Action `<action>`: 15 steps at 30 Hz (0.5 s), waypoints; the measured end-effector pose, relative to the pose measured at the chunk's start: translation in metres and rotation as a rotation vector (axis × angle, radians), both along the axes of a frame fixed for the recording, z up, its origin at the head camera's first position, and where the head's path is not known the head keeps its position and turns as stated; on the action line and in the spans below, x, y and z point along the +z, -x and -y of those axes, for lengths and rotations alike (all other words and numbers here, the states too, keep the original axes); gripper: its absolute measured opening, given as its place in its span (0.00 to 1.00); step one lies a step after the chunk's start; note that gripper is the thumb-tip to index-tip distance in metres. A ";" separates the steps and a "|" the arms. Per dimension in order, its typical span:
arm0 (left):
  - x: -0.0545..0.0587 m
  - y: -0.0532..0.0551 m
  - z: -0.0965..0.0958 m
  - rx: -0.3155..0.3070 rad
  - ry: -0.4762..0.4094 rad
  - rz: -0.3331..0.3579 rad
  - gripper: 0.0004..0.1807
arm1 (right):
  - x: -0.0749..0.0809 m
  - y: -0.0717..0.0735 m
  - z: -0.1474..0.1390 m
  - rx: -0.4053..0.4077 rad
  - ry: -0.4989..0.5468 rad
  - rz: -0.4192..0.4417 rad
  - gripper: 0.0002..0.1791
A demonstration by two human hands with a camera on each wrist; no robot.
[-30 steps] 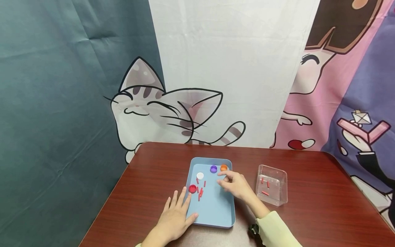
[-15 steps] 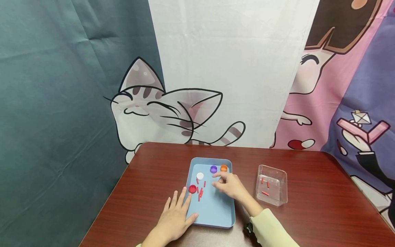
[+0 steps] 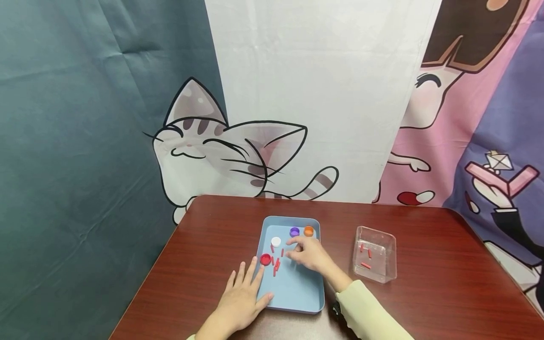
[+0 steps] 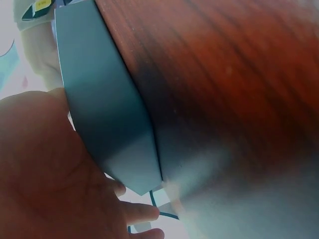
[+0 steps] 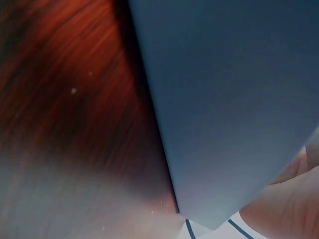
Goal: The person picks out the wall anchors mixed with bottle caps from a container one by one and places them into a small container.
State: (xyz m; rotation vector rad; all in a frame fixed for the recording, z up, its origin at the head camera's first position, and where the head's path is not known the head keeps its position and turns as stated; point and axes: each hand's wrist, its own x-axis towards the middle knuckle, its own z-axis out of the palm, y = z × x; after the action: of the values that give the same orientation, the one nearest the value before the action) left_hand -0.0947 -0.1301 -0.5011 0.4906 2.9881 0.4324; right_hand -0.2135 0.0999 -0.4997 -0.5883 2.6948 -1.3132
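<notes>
A light blue tray [image 3: 293,293] holds several short red sticks [image 3: 277,265], grouped left of its middle. My left hand [image 3: 239,304] lies with spread fingers along the tray's left edge, near a round red cap [image 3: 265,259]. Over the tray, my right hand [image 3: 309,254] has thumb and index finger apart, with nothing seen between them. Its fingertips are just right of one red stick [image 3: 282,252]. In the left wrist view, the tray's outer wall [image 4: 99,89] stands beside my palm. The right wrist view shows another tray wall [image 5: 224,99], which hides most of the right fingers.
A white cap [image 3: 276,242], a purple cap [image 3: 294,232] and an orange cap [image 3: 308,230] sit toward the tray's far end. To the right, a clear plastic box [image 3: 387,270] with 3 red sticks stands on the brown table [image 3: 204,245]. Printed cloth hangs behind.
My right hand has moved left over the tray, away from the orange cap and toward the red sticks. My left hand stays in place.
</notes>
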 end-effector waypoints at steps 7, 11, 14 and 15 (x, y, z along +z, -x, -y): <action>0.000 0.000 0.000 0.001 0.007 0.002 0.42 | -0.005 0.001 0.009 -0.007 -0.046 0.013 0.18; -0.001 0.001 0.000 0.000 0.011 -0.001 0.43 | -0.009 0.002 0.013 -0.023 -0.085 0.017 0.16; -0.002 0.001 0.000 -0.001 0.014 -0.005 0.43 | -0.011 0.002 0.015 -0.030 -0.099 0.024 0.15; -0.002 0.001 0.000 -0.001 0.016 -0.008 0.43 | -0.011 0.002 0.015 -0.030 -0.105 0.022 0.15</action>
State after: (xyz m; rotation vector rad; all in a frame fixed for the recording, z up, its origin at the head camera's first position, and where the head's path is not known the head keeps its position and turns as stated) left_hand -0.0959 -0.1302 -0.5033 0.4940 2.9963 0.4077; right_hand -0.2158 0.0845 -0.5105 -0.5210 2.7447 -1.1689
